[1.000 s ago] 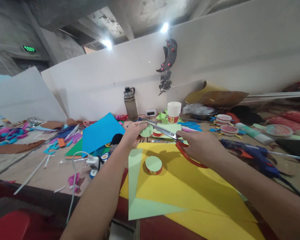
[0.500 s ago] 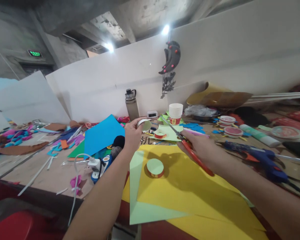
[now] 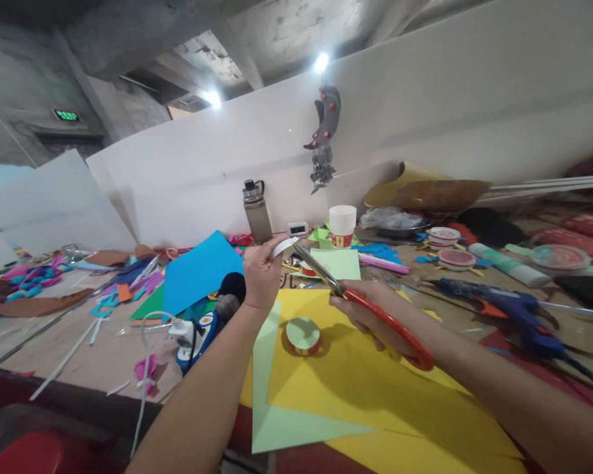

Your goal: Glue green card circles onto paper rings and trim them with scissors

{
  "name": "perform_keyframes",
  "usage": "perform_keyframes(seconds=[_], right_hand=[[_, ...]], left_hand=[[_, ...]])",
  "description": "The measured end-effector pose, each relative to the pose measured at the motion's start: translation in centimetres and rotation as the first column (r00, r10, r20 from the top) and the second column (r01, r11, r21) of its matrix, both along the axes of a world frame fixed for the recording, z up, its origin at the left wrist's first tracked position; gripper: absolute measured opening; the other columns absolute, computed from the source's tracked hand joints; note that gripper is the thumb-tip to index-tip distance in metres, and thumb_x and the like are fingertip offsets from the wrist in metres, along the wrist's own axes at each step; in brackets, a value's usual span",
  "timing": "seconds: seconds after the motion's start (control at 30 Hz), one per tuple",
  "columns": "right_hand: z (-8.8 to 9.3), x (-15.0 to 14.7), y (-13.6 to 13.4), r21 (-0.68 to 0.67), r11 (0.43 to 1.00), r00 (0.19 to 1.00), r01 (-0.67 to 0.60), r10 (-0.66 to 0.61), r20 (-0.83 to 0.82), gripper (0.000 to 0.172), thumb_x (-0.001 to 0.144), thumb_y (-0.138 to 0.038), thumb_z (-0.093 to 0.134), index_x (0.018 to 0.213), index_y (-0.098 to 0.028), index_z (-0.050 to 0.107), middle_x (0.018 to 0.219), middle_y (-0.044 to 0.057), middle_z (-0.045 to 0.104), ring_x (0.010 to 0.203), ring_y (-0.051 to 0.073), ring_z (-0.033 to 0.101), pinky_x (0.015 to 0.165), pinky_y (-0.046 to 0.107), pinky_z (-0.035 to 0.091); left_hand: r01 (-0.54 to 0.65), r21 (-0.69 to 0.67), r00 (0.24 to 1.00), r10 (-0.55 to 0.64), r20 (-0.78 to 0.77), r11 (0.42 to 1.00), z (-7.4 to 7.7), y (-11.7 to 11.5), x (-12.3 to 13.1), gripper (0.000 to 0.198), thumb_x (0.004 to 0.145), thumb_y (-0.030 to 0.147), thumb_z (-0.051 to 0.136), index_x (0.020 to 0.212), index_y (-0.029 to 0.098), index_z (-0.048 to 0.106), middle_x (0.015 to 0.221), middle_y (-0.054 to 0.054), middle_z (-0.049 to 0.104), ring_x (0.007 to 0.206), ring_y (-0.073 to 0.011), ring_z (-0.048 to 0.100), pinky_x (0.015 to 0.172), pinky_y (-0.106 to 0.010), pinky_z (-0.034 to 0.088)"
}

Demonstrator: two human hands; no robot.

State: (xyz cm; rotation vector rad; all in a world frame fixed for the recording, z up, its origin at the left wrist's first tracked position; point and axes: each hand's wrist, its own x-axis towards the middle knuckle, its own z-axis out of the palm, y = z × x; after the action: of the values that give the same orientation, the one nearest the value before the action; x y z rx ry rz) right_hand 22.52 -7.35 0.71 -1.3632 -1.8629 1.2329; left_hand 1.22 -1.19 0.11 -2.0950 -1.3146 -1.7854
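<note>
My left hand (image 3: 263,271) is closed on a curved pale paper piece (image 3: 284,247), whose white edge shows past the fingers. My right hand (image 3: 368,313) grips scissors with red handles (image 3: 390,319). Their metal blades (image 3: 317,266) point up and left, with the tips at the paper piece's edge; whether they touch it I cannot tell. Below the hands, a short round cup section (image 3: 304,336) with a red band and a pale green top sits on yellow paper (image 3: 336,388). A pale green sheet (image 3: 271,421) lies partly under the yellow one.
Stacked paper cups (image 3: 342,224) and a grey bottle (image 3: 257,214) stand at the back. On the right lies a blue glue gun (image 3: 514,309). A power strip (image 3: 200,339) with a white cable, and blue card (image 3: 197,273), are on the left. A dark moon ornament (image 3: 325,118) hangs ahead.
The scissors have swung so their tips now meet the paper piece's edge. My left hand has turned the piece, so only its narrow edge shows. The view has shifted slightly.
</note>
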Motion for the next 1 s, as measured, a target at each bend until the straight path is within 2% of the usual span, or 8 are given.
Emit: perform_keyframes(seconds=[0.17,0.47,0.77,1.0], right_hand=[[1.0,-0.1,-0.6,-0.02,1.0,1.0,0.013,-0.013,-0.02,0.019,0.088,-0.037,0.05,0.076,-0.023,0.05,0.046,-0.01,0.038,0.033,0.005,0.035,0.032,0.015,0.028],[1.1,-0.3,-0.5,0.019,0.997,0.997,0.068,-0.069,0.041,0.016,0.084,-0.039,0.055,0.082,-0.024,0.058,0.043,-0.01,0.04,0.031,0.005,0.033,0.03,0.015,0.025],[1.6,-0.5,-0.9,-0.005,0.998,0.998,0.068,-0.069,-0.013,0.015,0.082,-0.039,0.054,0.079,-0.024,0.056,0.041,-0.009,0.038,0.032,0.007,0.038,0.029,0.016,0.024],[1.2,-0.5,-0.9,0.0,0.997,0.997,0.072,-0.072,-0.034,0.015,0.082,-0.037,0.053,0.08,-0.023,0.057,0.042,-0.009,0.037,0.033,0.008,0.038,0.032,0.018,0.026]], left_hand=[[0.078,0.009,0.997,-0.078,-0.004,0.997,0.1,-0.2,0.3,0.024,0.087,0.02,0.059,0.107,0.023,0.071,0.105,-0.003,0.075,0.095,-0.0168,0.069,0.083,-0.026,0.051],[0.05,-0.011,0.998,-0.05,-0.025,0.999,0.1,-0.4,0.3,0.029,0.086,0.018,0.059,0.111,0.025,0.071,0.11,-0.002,0.074,0.097,-0.0165,0.069,0.087,-0.027,0.053],[0.08,-0.031,0.997,-0.08,-0.001,0.996,0.0,-0.6,0.5,0.03,0.087,0.019,0.059,0.112,0.027,0.071,0.11,-0.002,0.074,0.099,-0.0182,0.069,0.088,-0.03,0.053],[0.069,-0.058,0.998,-0.069,-0.009,0.996,0.1,-0.7,0.6,0.031,0.086,0.018,0.058,0.113,0.027,0.071,0.111,-0.002,0.074,0.098,-0.0184,0.069,0.089,-0.03,0.052]])
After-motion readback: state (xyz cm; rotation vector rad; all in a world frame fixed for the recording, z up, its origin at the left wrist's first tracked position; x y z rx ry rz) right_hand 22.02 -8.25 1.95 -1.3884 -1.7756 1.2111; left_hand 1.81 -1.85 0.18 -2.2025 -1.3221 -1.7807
